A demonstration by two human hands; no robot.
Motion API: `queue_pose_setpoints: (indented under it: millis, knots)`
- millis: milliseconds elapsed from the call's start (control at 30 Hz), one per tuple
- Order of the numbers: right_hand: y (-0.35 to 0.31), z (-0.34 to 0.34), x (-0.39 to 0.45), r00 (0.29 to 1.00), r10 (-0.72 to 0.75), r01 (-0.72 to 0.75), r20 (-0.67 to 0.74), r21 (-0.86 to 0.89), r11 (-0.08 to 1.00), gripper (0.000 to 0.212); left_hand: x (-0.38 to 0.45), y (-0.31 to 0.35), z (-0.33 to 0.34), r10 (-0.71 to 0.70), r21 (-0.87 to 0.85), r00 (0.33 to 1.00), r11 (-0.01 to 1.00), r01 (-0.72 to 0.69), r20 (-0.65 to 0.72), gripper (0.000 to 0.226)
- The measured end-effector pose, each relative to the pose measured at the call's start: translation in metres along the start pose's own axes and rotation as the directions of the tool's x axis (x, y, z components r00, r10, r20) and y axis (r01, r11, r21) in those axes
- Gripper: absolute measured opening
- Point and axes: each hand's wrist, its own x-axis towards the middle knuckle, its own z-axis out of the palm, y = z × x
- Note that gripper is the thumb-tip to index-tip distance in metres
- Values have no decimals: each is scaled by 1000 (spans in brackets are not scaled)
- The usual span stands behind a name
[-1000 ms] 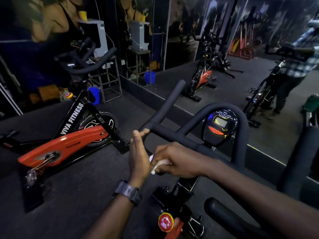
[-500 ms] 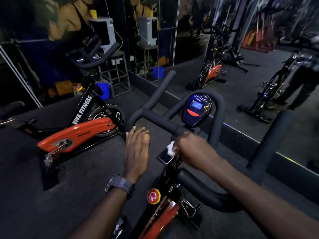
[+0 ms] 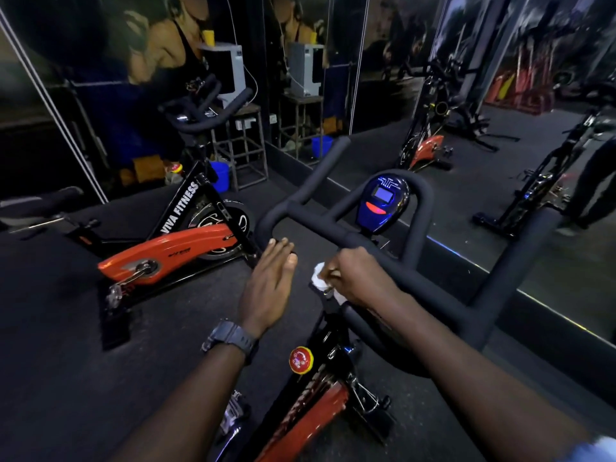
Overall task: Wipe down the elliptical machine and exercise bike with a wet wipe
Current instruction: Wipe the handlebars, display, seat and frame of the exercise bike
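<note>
Exercise bike stands directly under the person, its frame running from the red lower casing up and away to the handlebar, whose padded crossbar lies roughly left to right across the view, rising slightly toward the left, with the blue console mounted beyond it. The right hand sits at the middle of the bars, fingers curled round a crumpled white wet wipe and pressing it onto the dark bracket where the stem meets the crossbar. The left hand hangs just to the left of the wipe, fingers straight and together, holding nothing; its fingertips reach to the lower left bend of the bar, though whether they touch it cannot be told.

Since the wipe is in the right hand and the unwiped length of crossbar seems to run off to either side of it, the next stroke probably follows the bar's long axis. The left hand is the nearer to the left horn and could steady it.
</note>
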Motion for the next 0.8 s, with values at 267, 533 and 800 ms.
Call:
queue_pose_setpoints:
  millis: [267, 533, 800]
  knots:
    - [-1, 6, 6, 997, 58, -58, -59, -4, 998, 18, 2, -4, -2, 51, 130, 998, 990, -54, 27, 47]
    - [-24, -16, 1, 987, 104, -71, -120, 250, 966, 11, -8, -3, -53, 2, 100, 998, 995, -8, 62, 44]
    - [-164, -9, -16, 953, 22, 171, -301, 599, 782, 8, -76, -5, -188, -52, -41, 966, 998, 43, -254, 38]
